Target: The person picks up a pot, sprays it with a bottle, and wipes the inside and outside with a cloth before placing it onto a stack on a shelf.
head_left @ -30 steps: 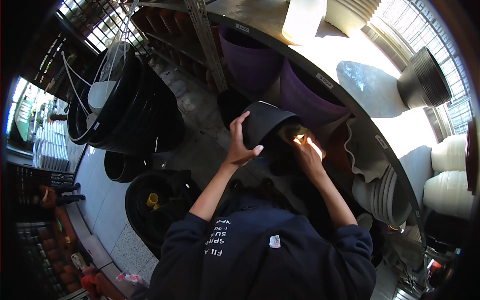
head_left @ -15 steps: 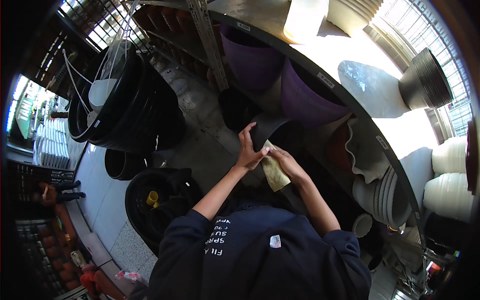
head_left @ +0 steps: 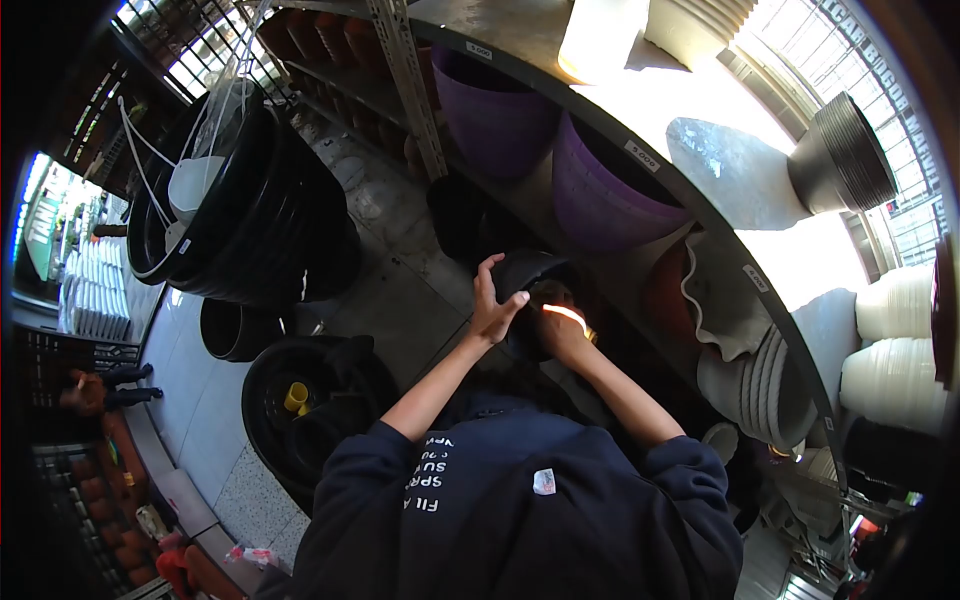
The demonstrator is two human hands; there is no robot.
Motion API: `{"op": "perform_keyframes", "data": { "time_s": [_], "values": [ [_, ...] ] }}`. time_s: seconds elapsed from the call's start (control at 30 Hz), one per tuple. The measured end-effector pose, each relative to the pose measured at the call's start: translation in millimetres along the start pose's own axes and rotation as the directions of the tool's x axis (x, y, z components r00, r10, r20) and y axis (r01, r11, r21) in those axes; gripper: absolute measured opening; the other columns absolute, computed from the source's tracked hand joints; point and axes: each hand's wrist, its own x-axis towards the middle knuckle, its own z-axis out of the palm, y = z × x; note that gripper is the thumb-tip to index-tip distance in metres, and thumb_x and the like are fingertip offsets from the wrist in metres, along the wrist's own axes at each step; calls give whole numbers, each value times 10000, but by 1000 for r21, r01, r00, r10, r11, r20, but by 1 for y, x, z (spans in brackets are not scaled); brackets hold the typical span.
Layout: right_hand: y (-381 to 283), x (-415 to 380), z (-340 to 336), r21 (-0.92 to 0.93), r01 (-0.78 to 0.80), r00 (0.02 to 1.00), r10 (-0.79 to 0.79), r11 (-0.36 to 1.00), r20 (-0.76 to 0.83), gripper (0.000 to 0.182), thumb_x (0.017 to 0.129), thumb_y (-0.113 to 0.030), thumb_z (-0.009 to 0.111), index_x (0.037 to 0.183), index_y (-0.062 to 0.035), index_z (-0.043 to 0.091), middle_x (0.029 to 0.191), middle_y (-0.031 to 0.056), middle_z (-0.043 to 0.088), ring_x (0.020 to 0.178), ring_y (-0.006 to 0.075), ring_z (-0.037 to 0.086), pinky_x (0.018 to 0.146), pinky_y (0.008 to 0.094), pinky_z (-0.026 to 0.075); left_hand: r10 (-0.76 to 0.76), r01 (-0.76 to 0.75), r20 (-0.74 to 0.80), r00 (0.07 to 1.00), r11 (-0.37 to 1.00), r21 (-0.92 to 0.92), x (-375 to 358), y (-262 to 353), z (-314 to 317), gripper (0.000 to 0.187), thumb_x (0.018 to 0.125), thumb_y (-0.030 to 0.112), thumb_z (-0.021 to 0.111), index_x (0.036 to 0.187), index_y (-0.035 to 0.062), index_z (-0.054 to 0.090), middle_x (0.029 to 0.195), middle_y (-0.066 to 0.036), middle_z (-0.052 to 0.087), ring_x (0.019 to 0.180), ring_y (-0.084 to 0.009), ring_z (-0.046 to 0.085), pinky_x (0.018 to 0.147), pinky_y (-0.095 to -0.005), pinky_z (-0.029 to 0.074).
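Note:
A black plant pot (head_left: 527, 268) is held tilted in front of my body, its opening turned to the right. My left hand (head_left: 494, 312) grips its near left side, thumb by the rim and fingers curved along the outer wall. At the pot's opening is my right hand (head_left: 566, 335), closed on a yellowish cloth (head_left: 592, 337), with a bright strip of sunlight across the back of the hand. Most of the cloth and the right fingertips are hidden in shadow.
Purple pots (head_left: 610, 190) stand under a curved shelf (head_left: 735, 240) on the right. Stacked black pots (head_left: 845, 155) and white pots (head_left: 893, 390) sit on it. Large black tubs (head_left: 270, 210) are stacked at left, near a black basin (head_left: 265, 400). A person (head_left: 90, 392) is at far left.
My right hand has moved with the cloth from outside the pot's near edge to its opening. The cloth, hanging in plain sight before, is now mostly hidden. The pot has turned slightly.

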Motion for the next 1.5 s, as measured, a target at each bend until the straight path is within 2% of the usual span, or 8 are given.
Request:
{"op": "perform_keyframes", "data": {
  "time_s": [0.17, 0.33, 0.8, 0.9, 1.0, 1.1, 1.3, 1.5],
  "values": [
    [-42, 7, -42, 441, -94, 955, -44, 893, 293, 388, 857, -232, 437, 1084, 56, 563, 877, 286, 605, 860, 368, 607, 740, 413, 476, -148, 151, 28, 989, 961, -232, -2, -8, -3, 681, 732, 393, 557, 1309, 91, 363, 1281, -225, 313, 1185, -336, 346, 991, -439, 301],
    [-58, 29, -54, 904, -391, 920, 113, 172, 376, 384, 907, -234, 381, 1110, 40, 556, 928, 179, 630, 794, 268, 629, 698, 372, 485, -44, 55, 69, 997, 984, -167, 0, -20, -15, 658, 754, 403, 543, 1337, 140, 387, 1214, -202, 351, 1189, -339, 333, 1004, -427, 296],
    [-17, 31, -90, 465, -325, 919, -159, -824, 361, 342, 933, -315, 416, 940, -8, 568, 775, 97, 615, 562, 196, 596, 501, 273, 522, 89, -89, 17, 996, 942, 325, -11, 25, -32, 896, 569, 371, 771, 1359, 234, 373, 1232, -214, 299, 1169, -346, 349, 1002, -431, 335],
    [-22, 19, -123, 554, -282, 927, -73, -783, 368, 473, 893, -475, 457, 928, -20, 581, 804, 99, 628, 583, 198, 615, 475, 262, 501, 271, -200, -51, 961, 814, 545, -17, 33, -30, 965, 522, 324, 812, 1364, 190, 361, 1218, -223, 309, 1159, -364, 347, 987, -433, 345],
    [-44, 15, -119, 984, -174, 937, 316, 42, 152, 455, 847, -413, 577, 1028, 3, 584, 874, 94, 635, 750, 158, 611, 674, 275, 491, 335, -234, -67, 940, 776, 585, -19, 30, -21, 1018, 479, 323, 840, 1363, 175, 357, 1226, -253, 280, 1147, -402, 323, 979, -445, 346],
    [-48, 14, -105, 932, -162, 938, 344, 323, 44, 424, 757, -283, 698, 1046, 8, 587, 935, 102, 642, 773, 183, 620, 696, 306, 479, 266, -252, 53, 963, 806, 536, -23, 25, -22, 1204, 473, 332, 864, 1427, 150, 152, 1282, -266, 230, 1201, -416, 283, 1005, -458, 322],
    [-46, -14, -122, 421, 100, 945, 46, 901, -323, 277, 699, -195, 695, 926, -61, 611, 798, 114, 585, 710, 267, 623, 602, 401, 490, -204, 204, 157, 966, 979, 14, -12, -10, -75, 1262, 633, 606, 713, 1417, 86, -127, 1413, -239, 195, 1309, -334, 260, 1047, -417, 269],
    [-46, -31, -124, -180, 347, 891, -383, 920, -244, 114, 713, -155, 582, 827, -157, 586, 829, 16, 508, 800, 140, 555, 598, 278, 425, -356, 320, 307, 883, 933, 162, 17, 38, -96, 1175, 670, 700, 597, 1433, 71, -39, 1426, -194, 223, 1322, -292, 251, 1039, -380, 279]
  ]
}}
